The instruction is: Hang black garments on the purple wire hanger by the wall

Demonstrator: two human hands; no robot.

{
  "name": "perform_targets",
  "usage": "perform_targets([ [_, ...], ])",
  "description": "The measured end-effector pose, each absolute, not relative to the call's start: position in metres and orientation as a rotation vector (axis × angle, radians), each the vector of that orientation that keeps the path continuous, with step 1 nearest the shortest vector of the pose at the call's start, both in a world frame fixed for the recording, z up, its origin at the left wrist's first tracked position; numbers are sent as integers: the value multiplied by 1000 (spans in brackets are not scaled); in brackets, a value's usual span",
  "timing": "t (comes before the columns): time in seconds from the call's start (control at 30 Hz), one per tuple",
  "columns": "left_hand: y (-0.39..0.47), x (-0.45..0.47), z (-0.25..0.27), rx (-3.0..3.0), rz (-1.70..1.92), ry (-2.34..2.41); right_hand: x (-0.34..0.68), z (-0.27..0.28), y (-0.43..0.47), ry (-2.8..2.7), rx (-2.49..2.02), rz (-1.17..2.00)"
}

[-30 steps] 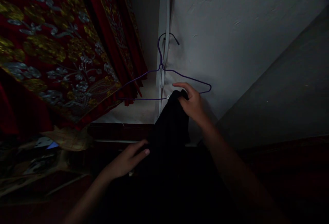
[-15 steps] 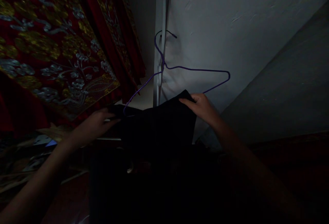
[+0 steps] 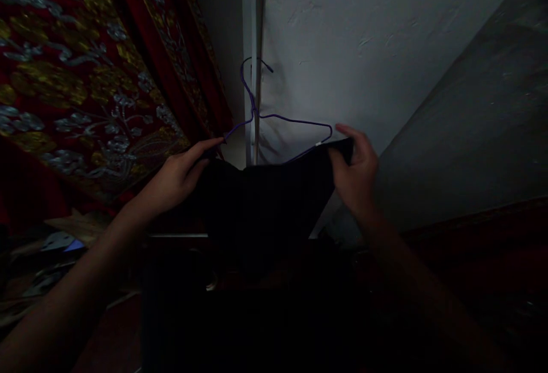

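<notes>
A purple wire clothes hanger (image 3: 291, 120) hangs by its hook from a narrow pale upright. Below it spreads a black garment (image 3: 265, 207), too dark to tell its kind, with its upper edge covering the hanger's lower part. My left hand (image 3: 182, 176) grips the garment's left upper corner, its index finger reaching along the hanger's left arm. At the other corner, my right hand (image 3: 355, 167) holds the cloth between thumb and fingers, just beyond the hanger's right end. A small white spot shows on the hanger beside the cloth edge.
A red curtain (image 3: 81, 76) with gold and silver embroidery hangs at the left. The pale upright (image 3: 252, 25) stands before a whitish wall (image 3: 342, 31). Assorted items, including a torn brown piece (image 3: 79, 226), lie at lower left. The lower area is very dark.
Both hands have risen, spreading the garment's top edge wider and pulling it up over the hanger. The left hand moved up to the hanger's left arm. The view shifted slightly.
</notes>
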State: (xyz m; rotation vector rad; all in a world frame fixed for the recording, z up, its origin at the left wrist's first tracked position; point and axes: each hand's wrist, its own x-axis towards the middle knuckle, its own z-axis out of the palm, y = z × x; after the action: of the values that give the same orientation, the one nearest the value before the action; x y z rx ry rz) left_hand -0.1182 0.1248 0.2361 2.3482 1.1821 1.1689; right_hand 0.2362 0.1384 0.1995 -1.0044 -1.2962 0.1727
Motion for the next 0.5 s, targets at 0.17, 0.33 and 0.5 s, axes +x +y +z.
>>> perform_targets([
  [0.17, 124, -125, 250, 2247, 1229, 1221, 279, 222, 176, -1340, -1155, 470],
  [0.33, 140, -142, 248, 2184, 1706, 1276, 301, 237, 158, -1586, -1128, 1162],
  [0.5, 155, -140, 242, 2219, 1630, 1405, 284, 236, 148, -1546, -1007, 959],
])
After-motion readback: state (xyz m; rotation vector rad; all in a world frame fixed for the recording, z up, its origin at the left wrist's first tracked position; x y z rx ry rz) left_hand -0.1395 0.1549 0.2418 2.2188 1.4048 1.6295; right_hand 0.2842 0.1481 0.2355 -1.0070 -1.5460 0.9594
